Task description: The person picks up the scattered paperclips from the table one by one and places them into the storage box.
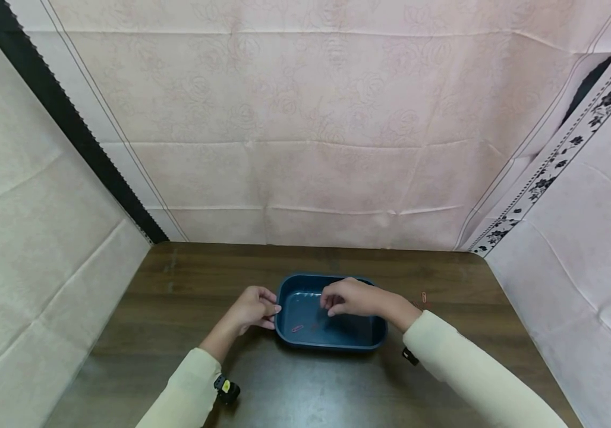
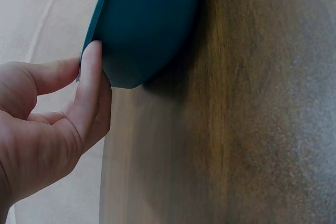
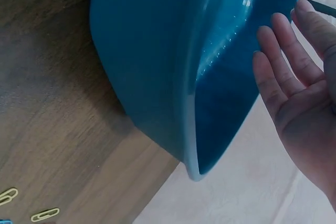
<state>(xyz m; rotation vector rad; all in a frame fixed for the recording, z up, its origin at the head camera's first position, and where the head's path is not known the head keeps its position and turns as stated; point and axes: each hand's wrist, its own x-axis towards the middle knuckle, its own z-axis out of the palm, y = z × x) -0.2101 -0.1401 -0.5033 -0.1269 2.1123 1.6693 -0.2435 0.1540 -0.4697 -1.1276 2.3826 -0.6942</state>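
A blue plastic basin (image 1: 332,343) with a raised rim stands on the wooden table. My left hand (image 1: 254,308) pinches its left rim; in the left wrist view the thumb and fingers (image 2: 90,72) sit on either side of that edge. Over the inside of the basin hovers my right hand (image 1: 350,297), fingers slightly bent and spread in the right wrist view, with nothing visible between them. A reddish paper clip (image 1: 297,328) lies on the basin floor, towards the left.
Right of the basin, an orange paper clip (image 1: 424,297) lies on the table (image 1: 198,333), partly near the right forearm. Yellow paper clips (image 3: 45,214) and part of a blue one (image 3: 5,221) show in the right wrist view. Pale cloth walls (image 1: 305,178) enclose the back and sides.
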